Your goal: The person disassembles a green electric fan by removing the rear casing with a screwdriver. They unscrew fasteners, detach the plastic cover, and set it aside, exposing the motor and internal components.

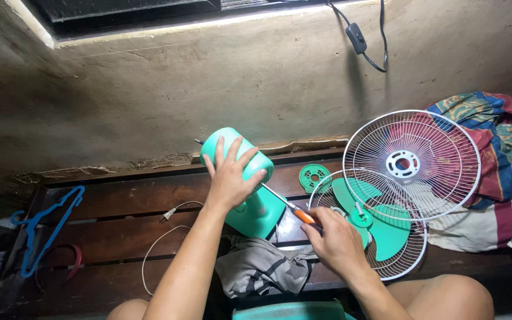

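1. The person's left hand [230,178] is clamped flat over the mint-green plastic fan motor housing [241,160], fingers spread across the top, holding it steady on its green stand. It sits roughly mid-way along the dark wooden slatted bench [120,219], toward the back edge by the wall.
2. The right hand [334,240] is closed around an orange-handled screwdriver [288,207], with the metal shaft angled up into the side of the housing, just under the left hand. Can't tell if the tip is actually seated in a screw; it's hidden.
3. Looks like the strip-down is well along: the white wire front grille [411,163] is already off and leaning at the right end of the bench against a colourful striped cloth [499,154].
4. The green three-blade fan propeller [368,216] is off too, lying inside the white wire rear grille [401,261] just right of the right hand.
5. A small round green plastic ring nut [314,176] lies loose between the housing and the grilles.
6. What's left, by the look of it, is the motor casing itself, which is still in one piece.
7. Other bits: a crumpled grey rag [262,272] at the front edge, the white power cord [158,237] trailing left, and a blue plastic hanger [42,228] at the far left end.
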